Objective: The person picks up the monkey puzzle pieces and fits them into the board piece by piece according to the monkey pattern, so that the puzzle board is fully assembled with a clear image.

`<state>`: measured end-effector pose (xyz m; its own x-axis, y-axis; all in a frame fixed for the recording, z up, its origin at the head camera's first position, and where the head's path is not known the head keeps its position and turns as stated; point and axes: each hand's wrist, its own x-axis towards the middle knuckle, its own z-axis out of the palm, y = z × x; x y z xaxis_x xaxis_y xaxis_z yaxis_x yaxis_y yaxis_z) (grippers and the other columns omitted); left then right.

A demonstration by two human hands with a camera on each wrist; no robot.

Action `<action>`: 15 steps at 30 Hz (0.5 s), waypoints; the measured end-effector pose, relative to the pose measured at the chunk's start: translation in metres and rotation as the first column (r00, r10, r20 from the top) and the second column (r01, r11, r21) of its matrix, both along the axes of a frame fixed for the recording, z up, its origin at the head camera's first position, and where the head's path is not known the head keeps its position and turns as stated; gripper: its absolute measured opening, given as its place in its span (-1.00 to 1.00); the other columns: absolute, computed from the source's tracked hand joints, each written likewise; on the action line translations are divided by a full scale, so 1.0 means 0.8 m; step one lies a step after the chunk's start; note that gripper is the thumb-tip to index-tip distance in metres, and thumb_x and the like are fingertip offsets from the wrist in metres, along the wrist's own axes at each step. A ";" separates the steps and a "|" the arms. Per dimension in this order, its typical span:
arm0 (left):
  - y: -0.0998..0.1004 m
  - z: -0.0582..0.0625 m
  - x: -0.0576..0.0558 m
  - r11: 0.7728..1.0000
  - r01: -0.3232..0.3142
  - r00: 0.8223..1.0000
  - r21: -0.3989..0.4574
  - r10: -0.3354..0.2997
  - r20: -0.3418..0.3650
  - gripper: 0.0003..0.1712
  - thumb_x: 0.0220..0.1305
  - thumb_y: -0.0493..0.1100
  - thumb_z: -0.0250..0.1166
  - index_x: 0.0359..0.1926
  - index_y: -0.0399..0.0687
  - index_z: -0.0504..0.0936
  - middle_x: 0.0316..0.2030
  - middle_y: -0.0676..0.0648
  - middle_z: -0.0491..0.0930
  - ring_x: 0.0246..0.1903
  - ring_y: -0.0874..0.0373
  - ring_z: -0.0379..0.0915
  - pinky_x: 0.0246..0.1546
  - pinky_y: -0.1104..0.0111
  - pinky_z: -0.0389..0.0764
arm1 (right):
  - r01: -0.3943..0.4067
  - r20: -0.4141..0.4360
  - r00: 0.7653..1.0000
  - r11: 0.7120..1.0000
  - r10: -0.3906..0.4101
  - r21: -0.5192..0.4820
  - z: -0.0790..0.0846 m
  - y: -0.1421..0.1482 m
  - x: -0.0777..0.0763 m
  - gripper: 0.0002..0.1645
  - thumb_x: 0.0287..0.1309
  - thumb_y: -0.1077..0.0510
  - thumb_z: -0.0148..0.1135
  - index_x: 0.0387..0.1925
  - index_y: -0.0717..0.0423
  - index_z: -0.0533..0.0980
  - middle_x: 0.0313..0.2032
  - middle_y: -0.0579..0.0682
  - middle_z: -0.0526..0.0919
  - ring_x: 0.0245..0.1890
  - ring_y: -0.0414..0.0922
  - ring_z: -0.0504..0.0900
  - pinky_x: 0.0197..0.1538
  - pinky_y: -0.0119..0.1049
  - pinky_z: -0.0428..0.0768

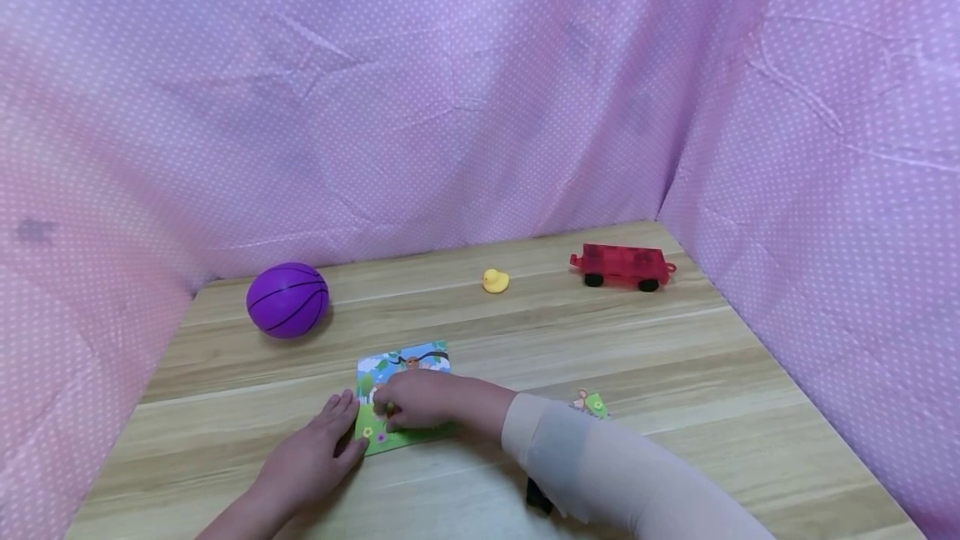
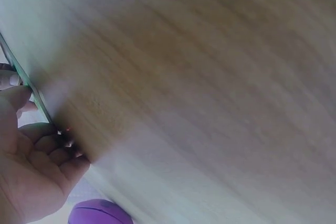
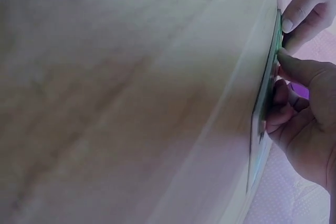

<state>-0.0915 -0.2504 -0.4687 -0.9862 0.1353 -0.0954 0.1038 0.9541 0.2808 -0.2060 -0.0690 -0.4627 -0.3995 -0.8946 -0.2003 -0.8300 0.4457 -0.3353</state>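
A thin, square cartoon picture board point(image 1: 408, 438), with green grass, flowers and blue sky, lies flat on the wooden table. My left hand point(image 1: 315, 450) rests at its left side in the head view, fingers extended along the edge and thumb at the lower left corner. Over the middle of the board is my right hand point(image 1: 420, 398), with bent fingers and thumb touching its surface. Side on, the right wrist view shows these fingers point(image 3: 278, 111) on the board point(image 3: 268, 80). Whether they pinch a small piece there is hidden.
A purple ball point(image 1: 288, 300) sits at the back left, a yellow toy duck point(image 1: 495, 280) back centre, a red toy wagon point(image 1: 622, 265) back right. Behind the right sleeve a printed piece point(image 1: 596, 404) and a black object point(image 1: 537, 497) partly show. Pink dotted cloth point(image 1: 420, 107) encloses the table.
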 end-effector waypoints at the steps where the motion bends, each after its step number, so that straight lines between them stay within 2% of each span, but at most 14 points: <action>1: 0.000 0.000 0.000 1.000 0.001 1.000 0.000 -0.001 -0.002 -0.26 0.34 0.11 0.23 0.37 -0.27 0.36 0.42 -0.24 0.25 0.43 -0.22 0.12 0.33 -0.10 0.30 | -0.004 -0.004 1.000 1.000 0.004 0.001 0.000 0.000 0.000 -0.82 0.28 -0.07 0.27 -0.10 -0.22 0.60 -0.25 -0.32 0.60 -0.23 -0.40 0.51 -0.11 -0.56 0.50; 5: -0.001 -0.002 0.001 1.000 0.006 1.000 0.000 -0.006 -0.015 -0.26 0.34 0.11 0.24 0.37 -0.26 0.36 0.41 -0.24 0.26 0.42 -0.22 0.13 0.33 -0.10 0.31 | -0.006 0.002 1.000 1.000 0.006 0.000 -0.001 -0.002 0.001 -0.82 0.26 -0.08 0.29 -0.13 -0.21 0.58 -0.25 -0.31 0.60 -0.24 -0.40 0.50 -0.14 -0.57 0.49; 10: -0.003 -0.003 0.002 1.000 0.014 1.000 0.004 -0.014 -0.016 -0.23 0.31 0.13 0.26 0.37 -0.26 0.37 0.42 -0.23 0.26 0.43 -0.20 0.13 0.34 -0.08 0.31 | 0.024 0.062 0.998 1.000 -0.023 -0.002 -0.002 -0.002 -0.002 -0.80 0.23 -0.09 0.32 -0.15 -0.22 0.53 -0.30 -0.31 0.56 -0.29 -0.37 0.47 -0.17 -0.55 0.48; 15: -0.005 -0.003 0.002 1.000 0.025 1.000 0.004 -0.025 -0.011 -0.08 0.25 0.33 0.23 0.38 -0.23 0.36 0.43 -0.21 0.25 0.44 -0.18 0.11 0.31 -0.06 0.36 | 0.052 0.075 0.996 0.999 -0.053 0.007 0.001 -0.002 -0.003 -0.82 0.20 -0.09 0.35 -0.23 -0.22 0.52 -0.31 -0.33 0.56 -0.27 -0.39 0.47 -0.15 -0.55 0.48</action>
